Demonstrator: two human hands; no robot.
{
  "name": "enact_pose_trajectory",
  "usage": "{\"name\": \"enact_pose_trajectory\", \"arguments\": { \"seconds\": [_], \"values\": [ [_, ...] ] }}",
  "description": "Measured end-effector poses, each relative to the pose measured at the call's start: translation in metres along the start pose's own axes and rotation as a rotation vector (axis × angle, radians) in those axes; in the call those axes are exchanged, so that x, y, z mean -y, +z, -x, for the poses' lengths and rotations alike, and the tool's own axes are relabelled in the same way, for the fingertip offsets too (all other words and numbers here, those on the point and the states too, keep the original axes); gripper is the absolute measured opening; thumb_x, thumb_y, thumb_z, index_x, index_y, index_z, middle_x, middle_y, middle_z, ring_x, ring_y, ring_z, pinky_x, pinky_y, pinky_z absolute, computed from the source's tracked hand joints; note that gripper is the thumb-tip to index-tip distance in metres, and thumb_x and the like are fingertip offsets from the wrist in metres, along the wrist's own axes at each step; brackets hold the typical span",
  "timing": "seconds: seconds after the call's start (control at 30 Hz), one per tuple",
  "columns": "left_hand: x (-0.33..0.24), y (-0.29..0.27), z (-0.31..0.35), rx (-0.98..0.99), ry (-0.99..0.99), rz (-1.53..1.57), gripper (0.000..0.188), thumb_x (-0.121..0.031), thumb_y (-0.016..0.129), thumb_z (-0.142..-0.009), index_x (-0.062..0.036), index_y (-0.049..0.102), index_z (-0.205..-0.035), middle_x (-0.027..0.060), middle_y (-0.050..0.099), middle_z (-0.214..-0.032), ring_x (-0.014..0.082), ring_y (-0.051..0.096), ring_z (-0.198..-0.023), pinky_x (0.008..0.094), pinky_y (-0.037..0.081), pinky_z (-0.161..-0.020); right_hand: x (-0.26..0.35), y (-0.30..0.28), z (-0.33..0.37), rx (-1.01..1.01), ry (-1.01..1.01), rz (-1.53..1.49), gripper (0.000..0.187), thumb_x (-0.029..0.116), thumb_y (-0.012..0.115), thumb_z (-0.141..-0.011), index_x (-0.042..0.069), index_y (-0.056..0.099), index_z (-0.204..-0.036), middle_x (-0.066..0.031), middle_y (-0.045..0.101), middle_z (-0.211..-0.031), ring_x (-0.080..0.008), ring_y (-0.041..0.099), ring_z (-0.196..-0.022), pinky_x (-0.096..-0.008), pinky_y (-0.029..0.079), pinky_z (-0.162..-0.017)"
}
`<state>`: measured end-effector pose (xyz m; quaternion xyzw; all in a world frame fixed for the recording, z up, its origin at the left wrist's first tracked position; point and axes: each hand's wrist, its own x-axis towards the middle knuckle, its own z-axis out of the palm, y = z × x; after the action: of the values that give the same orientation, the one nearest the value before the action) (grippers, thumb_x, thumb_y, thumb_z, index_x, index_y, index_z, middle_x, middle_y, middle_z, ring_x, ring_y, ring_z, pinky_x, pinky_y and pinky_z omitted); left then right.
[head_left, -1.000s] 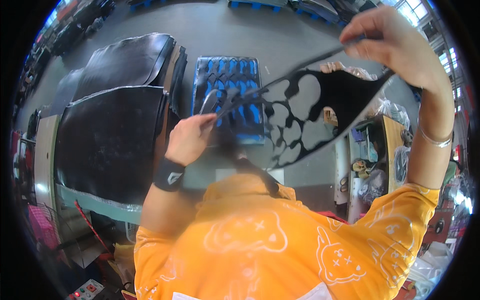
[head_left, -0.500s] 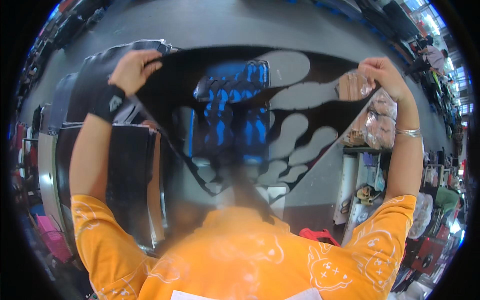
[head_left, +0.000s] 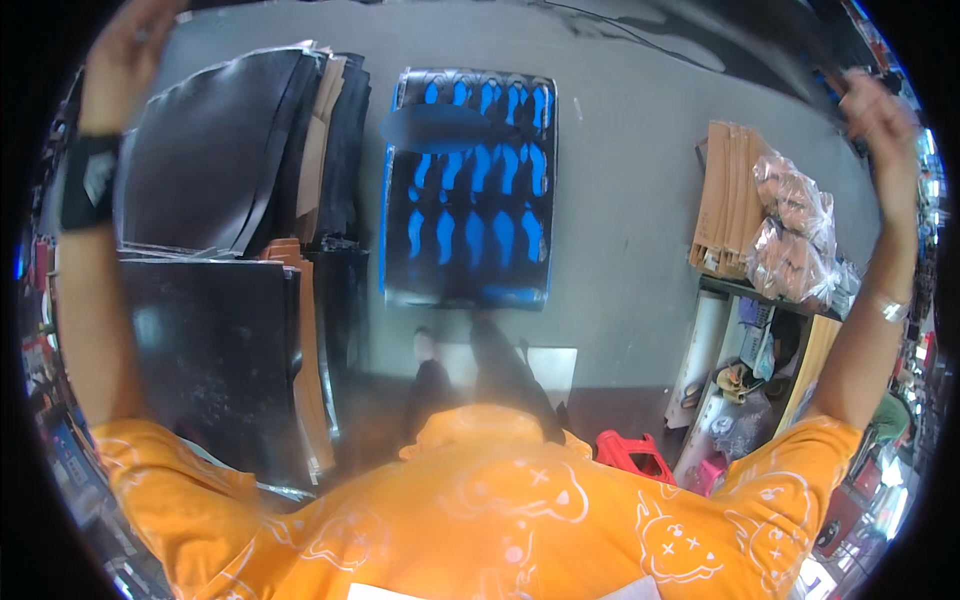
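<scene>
Raised high at the far right, my right hand (head_left: 880, 115) is closed at the edge of a thin black cut-out sheet (head_left: 745, 40), which stretches along the top and mostly leaves the picture. My left hand (head_left: 128, 45), a black band on its wrist, is up at the far left. Its fingers are partly cut off by the upper edge; they look pinched on the sheet's other end, where a dark strip shows. Below, on the grey floor, lies a stack of black sheets (head_left: 465, 278) with rows of sole-shaped openings showing blue. A blurred dark oval covers part of it.
Large black sheets (head_left: 210, 160) are piled at the left, with brown boards (head_left: 310, 370) among them. At the right are brown cardboard pieces (head_left: 728, 190) and clear-bagged bundles (head_left: 795, 235) above a shelf. A red plastic stool (head_left: 635, 455) stands close to my right side.
Both hands have swung up, outward and away from each other. The cut-out sheet has risen from in front of me to the top edge, uncovering the stack on the floor.
</scene>
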<state>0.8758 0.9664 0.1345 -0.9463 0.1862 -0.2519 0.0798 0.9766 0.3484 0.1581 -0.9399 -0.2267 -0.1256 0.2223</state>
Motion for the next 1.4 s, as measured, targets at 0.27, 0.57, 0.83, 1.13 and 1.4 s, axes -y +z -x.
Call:
{"name": "enact_pose_trajectory", "arguments": {
  "seconds": [0.27,0.57,0.83,1.13,1.4],
  "values": [
    [-0.209,0.307,0.289,0.154,-0.203,0.599,0.025,0.004,0.063,-0.074,-0.0093,0.072,-0.092,0.0077,0.067,-0.089,0.0268,0.062,-0.082,0.0373,0.047,-0.075,-0.067,0.358,0.263,0.444,0.009,-0.099,0.021,0.006,0.072,-0.067,0.009,0.068,-0.087,-0.0044,0.063,-0.075,-0.0242,0.058,-0.077,-0.0373,0.043,-0.081],
    [-0.391,0.570,0.599,0.749,-0.933,0.660,0.053,-0.009,0.072,-0.075,-0.0095,0.054,-0.125,0.0155,0.054,-0.122,0.0338,0.050,-0.116,0.0399,0.039,-0.101,-0.151,0.737,0.564,0.555,0.760,-0.059,0.067,0.018,0.070,-0.079,-0.003,0.040,-0.135,-0.0235,0.043,-0.136,-0.0378,0.040,-0.128,-0.0429,0.032,-0.107],
    [-0.406,0.617,0.634,0.735,-1.491,0.529,0.055,-0.024,0.073,-0.078,-0.0040,0.052,-0.125,0.0187,0.052,-0.118,0.0309,0.053,-0.107,0.0387,0.043,-0.094,-0.184,0.785,0.568,0.513,1.209,0.045,0.077,0.033,0.071,-0.081,-0.003,0.036,-0.139,-0.0257,0.044,-0.136,-0.0356,0.047,-0.123,-0.0395,0.038,-0.104],
    [-0.403,0.608,0.629,0.830,-1.419,0.359,0.065,-0.034,0.076,-0.074,-0.0028,0.050,-0.125,0.0199,0.052,-0.118,0.0354,0.050,-0.111,0.0417,0.040,-0.097,-0.177,0.779,0.566,0.460,1.140,0.083,0.062,0.034,0.062,-0.087,-0.003,0.044,-0.133,-0.0228,0.061,-0.118,-0.0343,0.059,-0.109,-0.0391,0.043,-0.095],
    [-0.436,0.614,0.618,0.709,-1.440,0.454,0.059,-0.030,0.072,-0.078,-0.0027,0.049,-0.126,0.0180,0.054,-0.117,0.0348,0.048,-0.112,0.0416,0.039,-0.097,-0.185,0.781,0.576,0.423,1.235,0.150,0.039,0.026,0.051,-0.093,-0.003,0.051,-0.120,-0.0202,0.064,-0.101,-0.0314,0.064,-0.093,-0.0398,0.047,-0.086]
  ]
}}
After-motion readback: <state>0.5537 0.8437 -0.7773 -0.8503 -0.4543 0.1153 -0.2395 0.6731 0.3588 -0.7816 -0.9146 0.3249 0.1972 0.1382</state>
